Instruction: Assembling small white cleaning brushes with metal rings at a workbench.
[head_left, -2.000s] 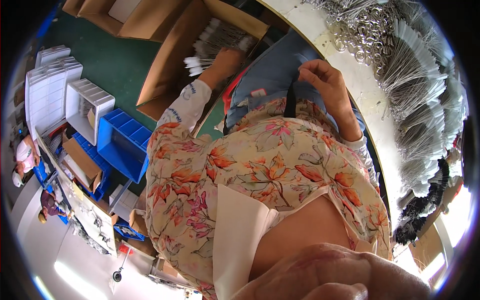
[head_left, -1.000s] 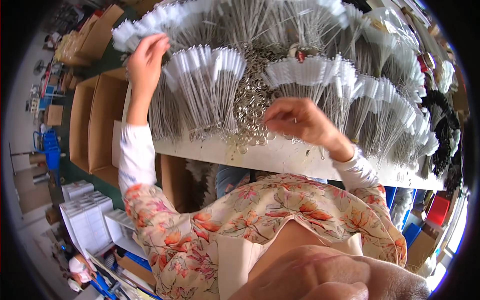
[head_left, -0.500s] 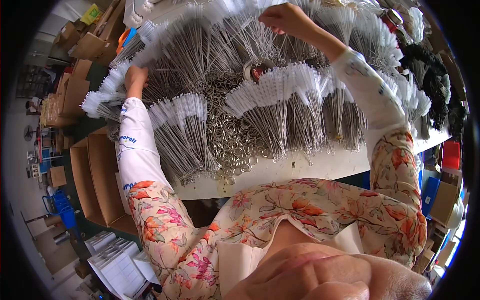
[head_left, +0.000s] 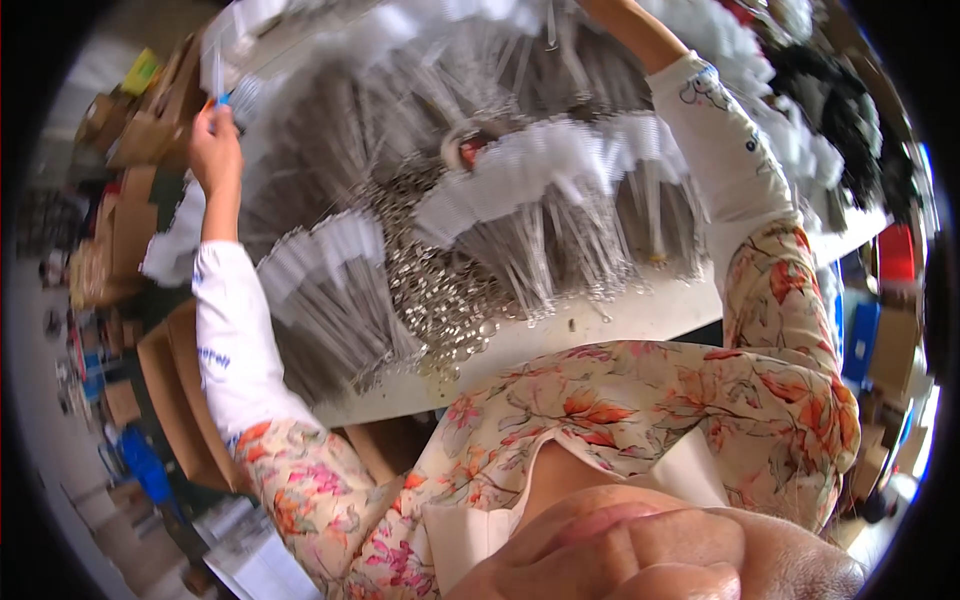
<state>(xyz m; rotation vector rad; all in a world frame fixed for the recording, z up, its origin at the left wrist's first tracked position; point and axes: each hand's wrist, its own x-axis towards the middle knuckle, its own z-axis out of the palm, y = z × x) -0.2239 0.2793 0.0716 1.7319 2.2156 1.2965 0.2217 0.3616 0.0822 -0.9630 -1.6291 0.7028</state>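
My left hand [head_left: 215, 150] is raised at the table's far left edge, fingers closed around a small orange-and-blue thing [head_left: 219, 101]; blur hides its kind. At the upper edge my right forearm [head_left: 645, 35] reaches over the brushes, the hand itself cut off by the picture. Bundles of white-bristled wire brushes [head_left: 510, 195], with thin metal stems and looped ends, lie fanned in rows. Between the bundles spreads a heap of metal rings [head_left: 440, 295]. A round dish with something red [head_left: 468, 152] sits behind the front row.
The white table [head_left: 655, 310] has its front edge close to my body. Black-bristled brushes [head_left: 830, 110] lie at the far right. Open cardboard boxes [head_left: 180, 395] stand on the left, with a blue basket [head_left: 143, 462] on the floor beyond.
My left hand has left the brushes and moved up to the orange-and-blue thing, closing on it. My right hand has gone out past the upper edge. The whole view has shifted slightly.
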